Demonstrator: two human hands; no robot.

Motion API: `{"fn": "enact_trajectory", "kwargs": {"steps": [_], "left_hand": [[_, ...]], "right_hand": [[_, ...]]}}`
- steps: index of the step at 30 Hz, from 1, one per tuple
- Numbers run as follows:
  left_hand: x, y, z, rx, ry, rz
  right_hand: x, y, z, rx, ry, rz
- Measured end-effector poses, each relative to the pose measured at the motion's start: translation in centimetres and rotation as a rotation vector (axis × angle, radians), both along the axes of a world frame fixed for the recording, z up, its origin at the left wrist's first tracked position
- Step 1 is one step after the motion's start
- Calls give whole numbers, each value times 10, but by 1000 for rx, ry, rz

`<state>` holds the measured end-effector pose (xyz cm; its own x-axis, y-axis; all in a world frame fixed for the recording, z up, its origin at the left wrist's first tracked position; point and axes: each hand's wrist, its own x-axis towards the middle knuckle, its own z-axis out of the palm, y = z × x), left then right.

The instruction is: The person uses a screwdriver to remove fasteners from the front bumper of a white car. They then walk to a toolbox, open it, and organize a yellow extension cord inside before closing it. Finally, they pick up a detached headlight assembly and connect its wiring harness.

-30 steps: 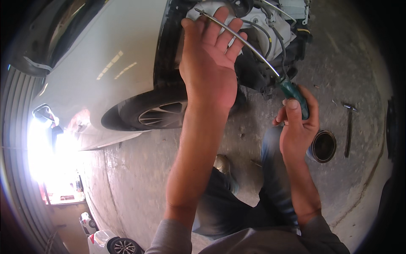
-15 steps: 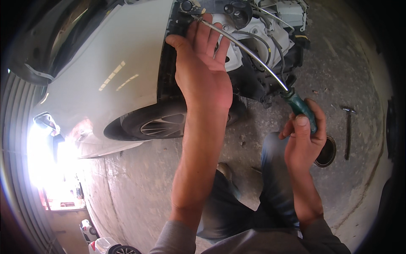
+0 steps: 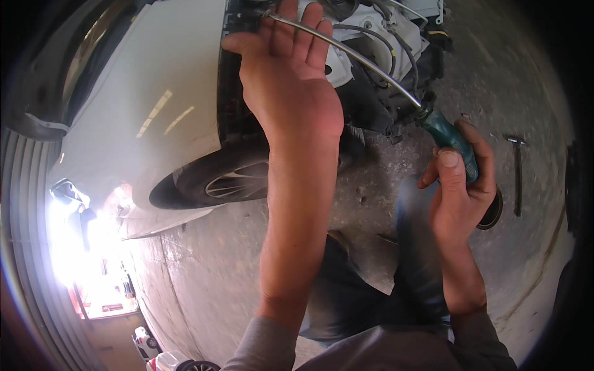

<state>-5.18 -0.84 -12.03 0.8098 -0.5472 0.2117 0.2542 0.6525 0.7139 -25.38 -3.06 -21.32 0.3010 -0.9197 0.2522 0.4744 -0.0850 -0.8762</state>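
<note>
Fingers (image 3: pixel 484 148) of R hand (image 3: pixel 459 198) are clamping round green handle (image 3: pixel 450 139) of long-shank screwdriver (image 3: pixel 368 63), thumb pressing along near side; prob. steadying it from butt end & leaving shank clear. Screwdriver is slanting across upper ctr of view, handle low R, tip high L, spanning btwn my two hands in front of car's exposed front end (image 3: pixel 339 69).

L hand (image 3: pixel 294 93) is facing me palm-on, fingers straight & a bit apart, thumb splaying out; not closing on anything. Shank is passing across L fingers nr tip; can't tell if touching. Guess: I'm holding L hand flat as backing for tip end, no grip needed. Tip shape too small to tell.

Surroundings: white front fender (image 3: pixel 185 68) is standing L of L hand; alloy wheel (image 3: pixel 232 185) is partly hiding behind that forearm. Hammer (image 3: pixel 518 179) is lying on concrete floor (image 3: pixel 204 278), R of R hand, poss. for easy reach. Round container (image 3: pixel 493 213) is peeking out behind R hand.
</note>
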Motion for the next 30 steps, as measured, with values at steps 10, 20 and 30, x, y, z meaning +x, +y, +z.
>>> {"fn": "enact_trajectory", "kwargs": {"steps": [10, 20, 30], "left_hand": [[-17, -8, 8, 72, -132, 106], [-16, -2, 3, 47, -171, 4], [-15, 6, 10, 44, -156, -62]], "right_hand": [[13, 12, 2, -37, -30, -88], [11, 21, 13, -237, 171, -176], [24, 22, 29, -308, 154, -273]]}}
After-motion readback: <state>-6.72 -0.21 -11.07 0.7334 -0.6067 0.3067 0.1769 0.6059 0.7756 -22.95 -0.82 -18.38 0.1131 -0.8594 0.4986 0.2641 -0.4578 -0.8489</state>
